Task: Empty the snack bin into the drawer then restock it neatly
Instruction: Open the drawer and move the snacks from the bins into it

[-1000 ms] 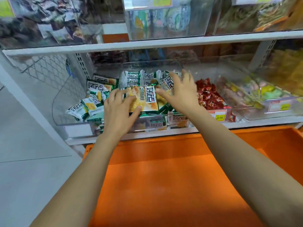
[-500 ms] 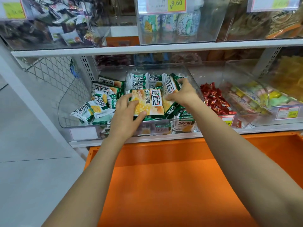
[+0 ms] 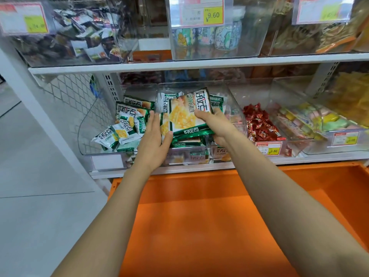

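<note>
View from my own head, looking down along both bare forearms at a shop shelf.

My right hand (image 3: pixel 215 124) gripped a stack of snack packets (image 3: pixel 185 114), green and white wrappers with a picture of yellow crackers. Its fingers were curled under the stack's right edge and the thumb lay on top. The stack was tilted, its far end raised, and it sat just above the snack bin (image 3: pixel 237 110), a clear plastic tub in the middle of the white shelf (image 3: pixel 309 158).

My left hand (image 3: pixel 153 140) was flat, fingers straight and together, thumb spread, pressing against the stack's left edge without curling round it.

More of the same packets lay in the bin beneath the stack, and some showed through its front wall.

Just left of it, touching side by side, stood a neighbouring bin (image 3: pixel 89 136) with loose packets (image 3: pixel 121 130) of the same kind heaped against its right side.

To the right, another clear tub held red-wrapped sweets (image 3: pixel 259 122), and beyond that one held pastel sweets (image 3: pixel 319 120).

Below the shelf, an orange drawer (image 3: pixel 199 216) stood pulled out under my arms, its floor bare where I could see it.

On the shelf above, a yellow price tag (image 3: pixel 212 16) read 9.60. Grey floor tiles (image 3: pixel 40 216) lay to the left.
</note>
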The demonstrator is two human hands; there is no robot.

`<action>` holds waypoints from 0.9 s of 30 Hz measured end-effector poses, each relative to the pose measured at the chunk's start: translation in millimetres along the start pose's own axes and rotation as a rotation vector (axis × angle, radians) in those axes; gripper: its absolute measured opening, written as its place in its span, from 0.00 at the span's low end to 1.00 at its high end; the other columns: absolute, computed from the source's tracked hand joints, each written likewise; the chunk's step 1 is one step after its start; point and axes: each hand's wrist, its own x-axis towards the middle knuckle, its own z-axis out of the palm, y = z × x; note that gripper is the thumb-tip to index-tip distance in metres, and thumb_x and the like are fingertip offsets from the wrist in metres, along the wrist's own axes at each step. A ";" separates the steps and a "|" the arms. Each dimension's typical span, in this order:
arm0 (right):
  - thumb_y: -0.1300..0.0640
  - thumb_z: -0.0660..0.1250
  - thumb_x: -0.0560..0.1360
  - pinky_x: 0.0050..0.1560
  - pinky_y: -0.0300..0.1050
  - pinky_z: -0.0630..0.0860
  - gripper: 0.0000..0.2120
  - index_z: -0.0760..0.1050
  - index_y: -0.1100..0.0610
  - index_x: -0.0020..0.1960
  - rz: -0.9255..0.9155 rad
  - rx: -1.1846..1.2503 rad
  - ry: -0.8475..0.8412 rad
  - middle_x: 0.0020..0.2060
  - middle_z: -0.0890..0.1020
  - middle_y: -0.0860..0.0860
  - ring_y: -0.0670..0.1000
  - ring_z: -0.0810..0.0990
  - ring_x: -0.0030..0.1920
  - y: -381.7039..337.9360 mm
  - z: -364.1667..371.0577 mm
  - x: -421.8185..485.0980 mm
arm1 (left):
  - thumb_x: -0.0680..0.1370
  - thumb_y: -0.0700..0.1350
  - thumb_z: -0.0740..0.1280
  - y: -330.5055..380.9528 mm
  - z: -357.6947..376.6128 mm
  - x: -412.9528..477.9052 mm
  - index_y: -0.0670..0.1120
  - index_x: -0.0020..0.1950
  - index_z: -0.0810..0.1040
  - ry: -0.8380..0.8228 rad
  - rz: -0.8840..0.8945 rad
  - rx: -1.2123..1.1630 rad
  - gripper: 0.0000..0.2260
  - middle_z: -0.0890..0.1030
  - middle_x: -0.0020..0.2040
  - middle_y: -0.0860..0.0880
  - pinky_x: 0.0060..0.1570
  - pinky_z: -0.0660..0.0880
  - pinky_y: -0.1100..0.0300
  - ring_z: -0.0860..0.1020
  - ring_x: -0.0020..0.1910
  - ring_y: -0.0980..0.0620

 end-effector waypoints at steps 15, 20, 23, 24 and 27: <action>0.51 0.72 0.73 0.68 0.54 0.68 0.28 0.63 0.45 0.68 -0.253 0.034 -0.091 0.61 0.77 0.47 0.50 0.76 0.61 -11.0 -1.6 -40.1 | 0.78 0.59 0.64 17.4 -25.2 -10.7 0.54 0.79 0.51 0.026 -0.118 -0.535 0.35 0.53 0.79 0.55 0.73 0.54 0.56 0.53 0.76 0.57; 0.49 0.74 0.69 0.70 0.56 0.67 0.34 0.60 0.42 0.69 -0.191 0.062 -0.284 0.62 0.77 0.44 0.47 0.77 0.62 -7.8 -35.9 -84.5 | 0.69 0.66 0.67 48.5 -49.1 -38.4 0.51 0.78 0.55 -0.111 -0.190 -0.672 0.42 0.70 0.61 0.58 0.62 0.63 0.58 0.69 0.63 0.56; 0.51 0.74 0.69 0.70 0.56 0.66 0.43 0.52 0.40 0.76 -0.066 0.003 -0.375 0.72 0.68 0.46 0.49 0.70 0.69 15.8 -54.6 -111.0 | 0.64 0.62 0.74 43.9 -49.0 -71.2 0.50 0.78 0.50 -0.337 -0.297 -0.655 0.51 0.74 0.55 0.56 0.62 0.69 0.56 0.76 0.54 0.56; 0.53 0.73 0.70 0.68 0.52 0.68 0.44 0.50 0.41 0.77 -0.012 -0.011 -0.406 0.73 0.66 0.47 0.49 0.70 0.69 24.6 -57.3 -120.1 | 0.66 0.59 0.75 38.0 -46.4 -83.1 0.50 0.78 0.48 -0.445 -0.348 -0.679 0.50 0.76 0.56 0.56 0.65 0.68 0.56 0.76 0.54 0.57; 0.55 0.73 0.68 0.61 0.46 0.74 0.38 0.59 0.41 0.73 0.095 -0.057 -0.552 0.69 0.72 0.48 0.50 0.74 0.66 60.4 -56.6 -134.9 | 0.62 0.67 0.74 9.1 -38.0 -111.8 0.47 0.74 0.63 -0.694 -0.409 -0.439 0.47 0.82 0.53 0.55 0.63 0.73 0.51 0.81 0.52 0.55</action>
